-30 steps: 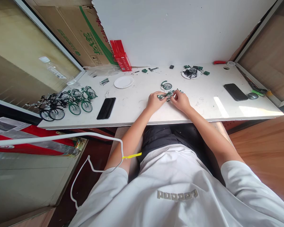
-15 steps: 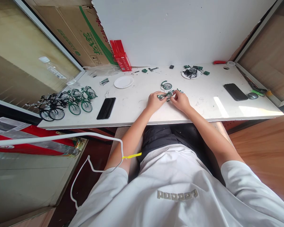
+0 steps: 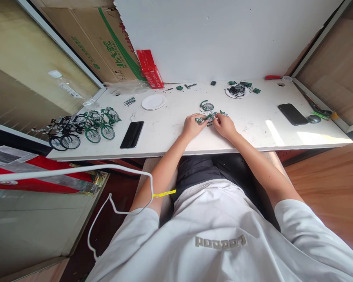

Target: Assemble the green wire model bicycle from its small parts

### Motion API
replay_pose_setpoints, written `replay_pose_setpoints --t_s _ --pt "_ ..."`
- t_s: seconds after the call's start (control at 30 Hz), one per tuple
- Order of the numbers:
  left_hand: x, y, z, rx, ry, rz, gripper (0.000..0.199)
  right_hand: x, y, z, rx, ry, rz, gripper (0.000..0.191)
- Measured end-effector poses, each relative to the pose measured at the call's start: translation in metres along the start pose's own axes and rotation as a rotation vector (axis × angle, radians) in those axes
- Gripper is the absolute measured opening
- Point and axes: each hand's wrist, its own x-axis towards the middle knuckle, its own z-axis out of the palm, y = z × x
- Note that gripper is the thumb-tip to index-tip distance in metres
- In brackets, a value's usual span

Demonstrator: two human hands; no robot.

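Note:
Close to the table's front edge, my left hand (image 3: 193,125) is closed on a green toy bicycle frame (image 3: 209,117). My right hand (image 3: 224,125) meets it from the other side, its thumb and fingers pinched at the frame's right end; whether a small part is between them is too small to tell. Just beyond my hands lies a small spoked wheel with a green curved mudguard (image 3: 207,105). More small green parts (image 3: 222,112) lie past my right fingertips.
Several finished toy bicycles (image 3: 91,127) stand at the left, near a phone (image 3: 132,134) and a white plate (image 3: 153,102). A plate of black parts (image 3: 237,91) is at the back. Another phone (image 3: 292,114) lies right. A white cable (image 3: 129,168) hangs at left.
My right hand has shifted very slightly at the frame's right end, its fingertips drawing a little lower. My left hand keeps its place with the frame.

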Motion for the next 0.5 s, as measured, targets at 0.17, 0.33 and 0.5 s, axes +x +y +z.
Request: replay_pose_setpoints --t_s 0.17,0.33,0.5 --pt "0.0002 0.0013 -0.0006 -0.015 -0.005 -0.016 0.012 0.0003 0.0022 0.0032 0.053 0.038 0.002 0.019" --pt "0.0001 0.0014 -0.0005 -0.006 -0.004 -0.017 0.013 0.0003 0.0032 0.0032 0.049 0.027 0.003 0.016" --pt "-0.0003 0.0004 -0.0001 -0.006 -0.006 -0.002 0.013 0.001 0.0049 0.0033 0.03 0.017 -0.016 0.02"
